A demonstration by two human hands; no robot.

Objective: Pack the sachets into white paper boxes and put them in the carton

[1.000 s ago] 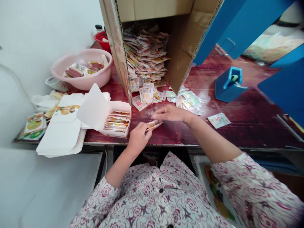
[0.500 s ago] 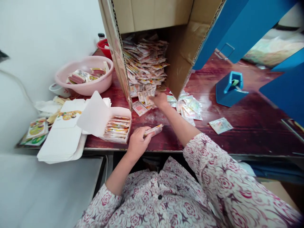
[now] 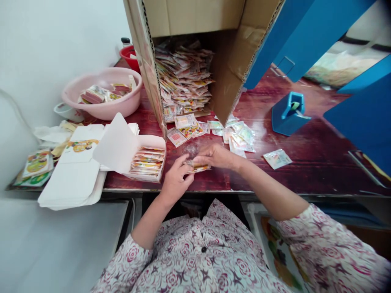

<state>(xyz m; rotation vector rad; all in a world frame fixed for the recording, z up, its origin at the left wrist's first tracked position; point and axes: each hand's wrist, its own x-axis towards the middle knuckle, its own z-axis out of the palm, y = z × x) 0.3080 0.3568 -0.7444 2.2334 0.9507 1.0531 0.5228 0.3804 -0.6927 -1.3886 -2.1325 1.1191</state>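
Note:
Near the table's front edge, a small stack of printed sachets (image 3: 200,167) lies between my two hands. My left hand (image 3: 177,178) grips its left end between thumb and fingers. Over the top, my right hand (image 3: 217,156) is closed on the sachets with its fingertips; how many it pinches is hidden. Left of my hands stands an open white carton (image 3: 163,162) with a row of upright sachets (image 3: 147,161) inside. Several loose sachets (image 3: 186,127) lie just beyond my hands, before a big cardboard box (image 3: 227,89) on its side, which holds a heap of sachets (image 3: 187,77).
Flat white cartons (image 3: 71,179) are stacked at the left, overhanging the edge. Behind them are a pink basin (image 3: 106,110), a cup (image 3: 69,112) and a red bowl (image 3: 130,59). Clear-looking packets (image 3: 241,136), a single packet (image 3: 277,158) and a blue tape dispenser (image 3: 287,116) sit at right.
My right hand has come back from the loose sachets at the box opening to the stack in my left hand. The view has shifted slightly.

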